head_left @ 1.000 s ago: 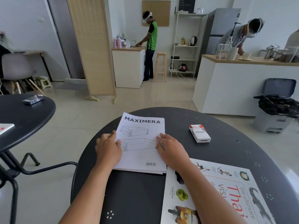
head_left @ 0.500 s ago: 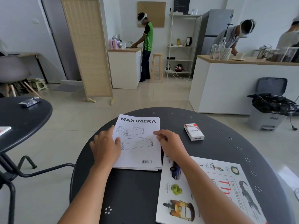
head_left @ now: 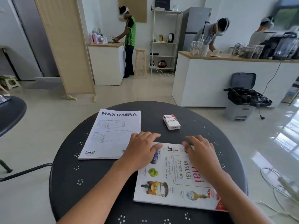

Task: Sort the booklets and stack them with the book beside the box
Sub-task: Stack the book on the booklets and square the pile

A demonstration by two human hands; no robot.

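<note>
While both hands lie flat with fingers spread, gripping nothing, the count on the round black worktop (head_left: pixel 68 175) runs: one stack of booklets (head_left: pixel 111 135), top sheet titled MAXIMERA, exact number of sheets not countable; one book (head_left: pixel 174 180), a visual dictionary; one small white-and-red box (head_left: pixel 171 122).

Placement, clock-face from worktop centre: booklets at 10 o'clock, box at 12 to 1 o'clock, book at 4 to 5 o'clock. Booklets and book sit near each other, not overlapping; box apart from both.

Left hand (head_left: pixel 142 151) rests across the book's far left corner, its edge over the booklets' near right corner. Right hand (head_left: pixel 200 152) rests on the book's far edge.

Change since half a second ago: both hands have left the booklets and come onto the book. Booklets, box and book lie as before.

Surroundings: second dark table (head_left: pixel 9 113) at 9 o'clock; folding screen (head_left: pixel 64 46), white counter (head_left: pixel 226 78), open bin (head_left: pixel 241 97) beyond. Three people (head_left: pixel 129 34) stand in the background. Forearms hide parts of the book cover.
</note>
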